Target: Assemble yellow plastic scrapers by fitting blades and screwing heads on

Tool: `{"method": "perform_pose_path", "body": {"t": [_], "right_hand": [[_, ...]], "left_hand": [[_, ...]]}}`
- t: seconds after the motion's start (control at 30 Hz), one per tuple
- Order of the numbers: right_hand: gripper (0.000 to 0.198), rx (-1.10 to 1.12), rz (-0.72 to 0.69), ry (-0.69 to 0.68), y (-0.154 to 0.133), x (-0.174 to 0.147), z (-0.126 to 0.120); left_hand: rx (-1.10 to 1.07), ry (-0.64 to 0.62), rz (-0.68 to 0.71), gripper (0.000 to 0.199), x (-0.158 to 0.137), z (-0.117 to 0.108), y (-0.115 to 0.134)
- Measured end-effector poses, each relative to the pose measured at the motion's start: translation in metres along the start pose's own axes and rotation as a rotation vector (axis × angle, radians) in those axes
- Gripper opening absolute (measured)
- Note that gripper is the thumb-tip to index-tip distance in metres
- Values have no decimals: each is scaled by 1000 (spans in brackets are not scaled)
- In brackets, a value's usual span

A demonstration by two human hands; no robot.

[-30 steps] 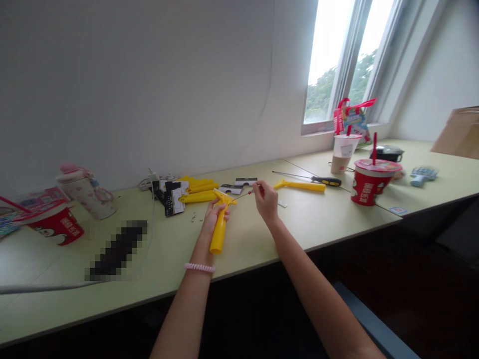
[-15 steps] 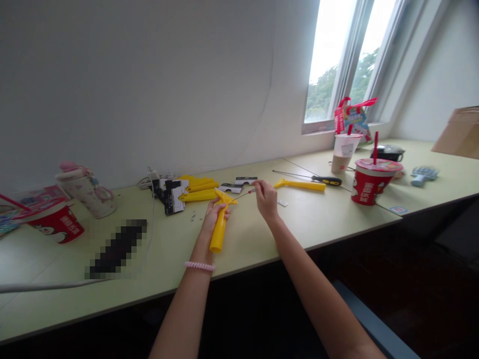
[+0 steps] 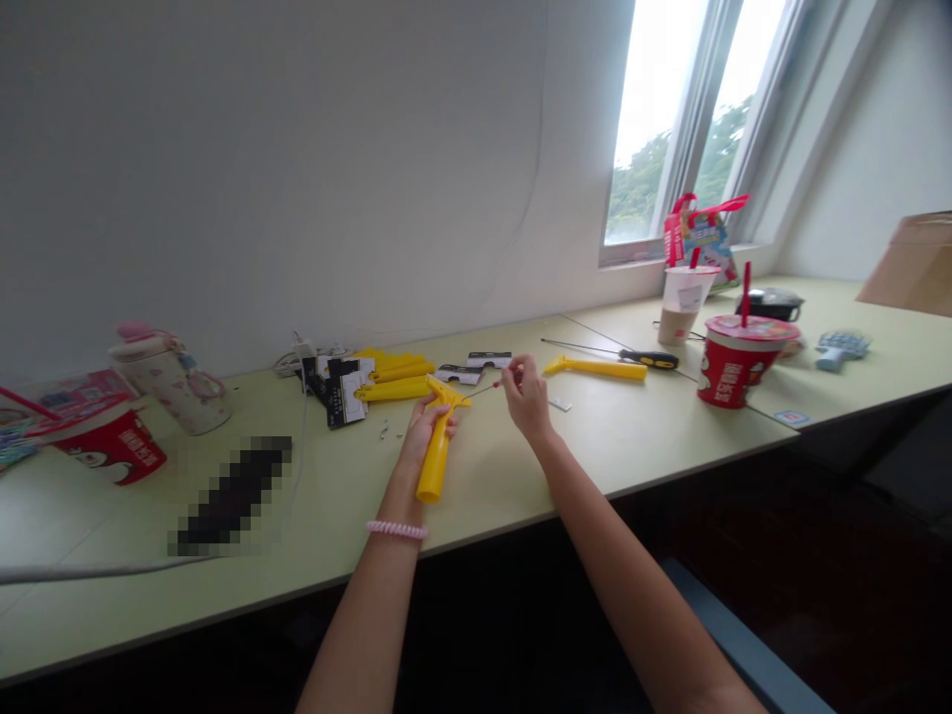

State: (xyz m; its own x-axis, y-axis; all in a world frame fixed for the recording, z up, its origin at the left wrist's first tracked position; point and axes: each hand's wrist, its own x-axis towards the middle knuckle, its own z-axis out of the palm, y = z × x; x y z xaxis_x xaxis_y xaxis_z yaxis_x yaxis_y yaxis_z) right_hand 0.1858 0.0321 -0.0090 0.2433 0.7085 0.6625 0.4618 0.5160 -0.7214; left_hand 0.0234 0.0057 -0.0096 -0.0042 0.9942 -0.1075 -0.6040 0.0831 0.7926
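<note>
My left hand [image 3: 422,433] is wrapped round the neck of a yellow plastic scraper [image 3: 432,470], its hollow handle end pointing toward me. In my right hand [image 3: 527,395] the fingers pinch a thin screwdriver [image 3: 485,388] with a red part near the fingertips. Its shaft points left and its tip meets the scraper's head; the exact contact is too small to make out. Several tiny metal pieces [image 3: 385,429] lie left of the scraper. Another yellow scraper [image 3: 602,369] rests to the right of my right hand, and a small pale plate [image 3: 560,405] lies nearby.
More yellow scrapers [image 3: 398,388] and black-and-white cards [image 3: 346,392] are piled near the wall. A larger screwdriver [image 3: 647,359] lies at right, before a red cup [image 3: 744,367] and a clear cup [image 3: 684,302]. On the left stand a bottle [image 3: 175,382] and another red cup [image 3: 111,441].
The fingers of my right hand have shifted slightly on the screwdriver. My left hand and the scraper stay in place.
</note>
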Motion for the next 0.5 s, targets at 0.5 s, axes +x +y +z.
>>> {"method": "perform_pose_path", "body": {"t": [0.5], "right_hand": [[18, -24, -59, 3, -4, -2, -2]], "left_hand": [[-6, 20, -17, 40, 0, -1, 0]]}}
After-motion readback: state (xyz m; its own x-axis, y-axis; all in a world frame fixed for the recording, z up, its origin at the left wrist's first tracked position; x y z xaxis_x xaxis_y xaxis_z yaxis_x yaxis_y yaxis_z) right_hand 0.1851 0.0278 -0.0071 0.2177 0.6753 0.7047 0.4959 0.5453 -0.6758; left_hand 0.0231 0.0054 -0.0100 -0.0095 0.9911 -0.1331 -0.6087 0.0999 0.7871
